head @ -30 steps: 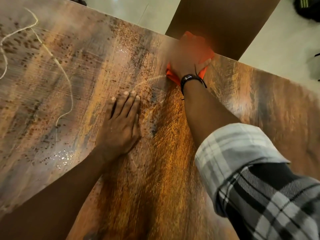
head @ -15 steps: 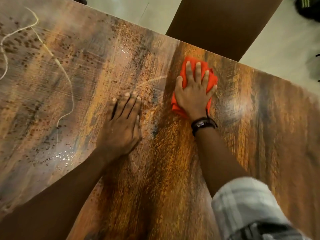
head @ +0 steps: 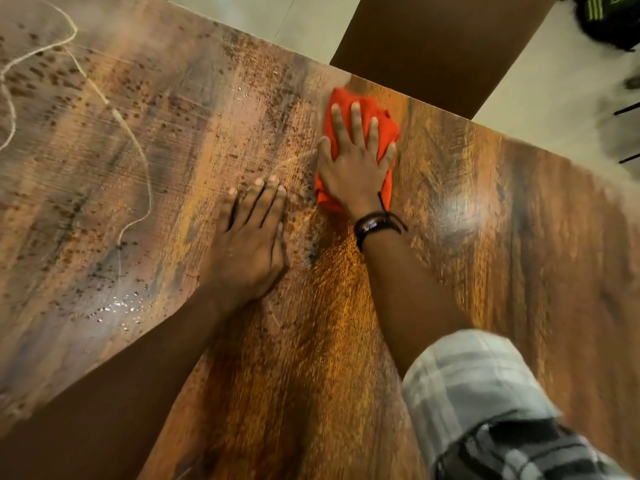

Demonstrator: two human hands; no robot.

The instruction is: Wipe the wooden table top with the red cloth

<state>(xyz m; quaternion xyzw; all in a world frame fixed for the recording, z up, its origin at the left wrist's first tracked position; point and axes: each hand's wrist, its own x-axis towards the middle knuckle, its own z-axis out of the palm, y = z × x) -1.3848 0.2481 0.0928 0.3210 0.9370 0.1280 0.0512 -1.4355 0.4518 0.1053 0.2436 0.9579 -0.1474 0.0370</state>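
The wooden table top fills most of the view, streaked brown and orange. A crumpled red cloth lies near the table's far edge. My right hand presses flat on the cloth with fingers spread, a dark band on its wrist. My left hand rests palm down on the bare wood just left of the cloth, fingers together, holding nothing.
A thin pale string curls across the left part of the table. Small shiny specks dot the wood at lower left. Beyond the far edge stand a brown panel and pale floor with a dark bag.
My right hand pulled the cloth back from the far edge toward me, then pushed it slightly forward again. The left hand stayed planted.
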